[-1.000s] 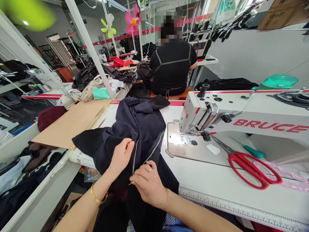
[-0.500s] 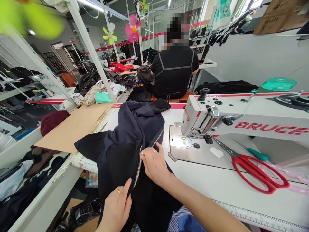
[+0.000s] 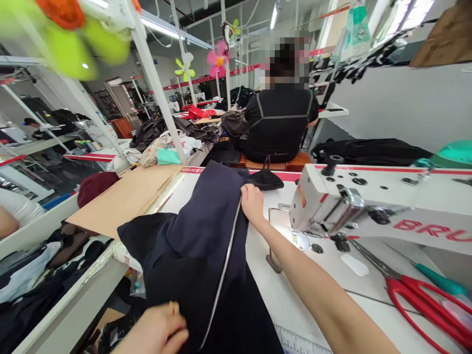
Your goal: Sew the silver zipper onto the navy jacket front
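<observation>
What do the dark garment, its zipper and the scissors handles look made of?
Garment: soft cloth, matte navy. It folds and drapes loosely over the table edge, but the weave is too fine to tell.
Zipper: probably metal, a thin silvery line that catches the light. It could also be coated plastic.
Scissors handles: smooth, glossy red, likely plastic or painted.

Pretty bright shot, mostly from the ceiling tube light (image 3: 162,30) upper left, plus washed-out windows (image 3: 401,14) upper right. Hot glare patch right under the sewing machine (image 3: 368,201). Green fan (image 3: 73,44) top left is pure blur, the pole (image 3: 158,88) bends, the dark garment (image 3: 199,236) swallows detail, and the left hand (image 3: 155,334) at the bottom's soft.
</observation>
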